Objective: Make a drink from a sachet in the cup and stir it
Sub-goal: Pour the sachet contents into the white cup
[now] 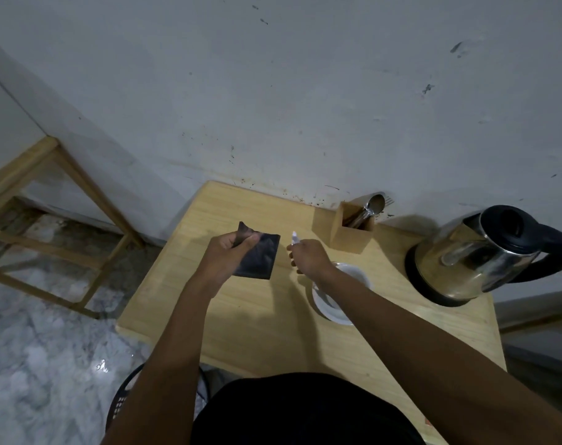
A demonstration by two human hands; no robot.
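The sachet [260, 255] is a dark, flat square held up above the worktop [273, 316], left of the cup [339, 295]. The left hand [226, 255] is closed on its upper left corner, thumb pressed across the top edge, and that corner is crumpled and bent up. The right hand [308, 256] hangs just beside the sachet's right edge, apart from it, with its fingers pinched shut on a small pale strip [294, 238] that stands up from the fingertips — whether this is a torn-off piece of the sachet cannot be told.

The cup is white and sits on the worktop under the right wrist and forearm, which cover part of its rim; what it holds cannot be made out.

Behind the cup, near the wall [305, 91], stands a wooden box [353, 232] with a spoon [374, 203] and other cutlery leaning in it. Well to the right is a steel kettle [475, 255] with a black lid and handle, on its black base at the worktop's right end.

The worktop is pale wood, pushed against a grey, marked wall. To the left, on a marbled floor [32, 348], is a wooden frame [48, 200] — and near the bottom edge a dark basket [122, 399] shows beside the person's black top.
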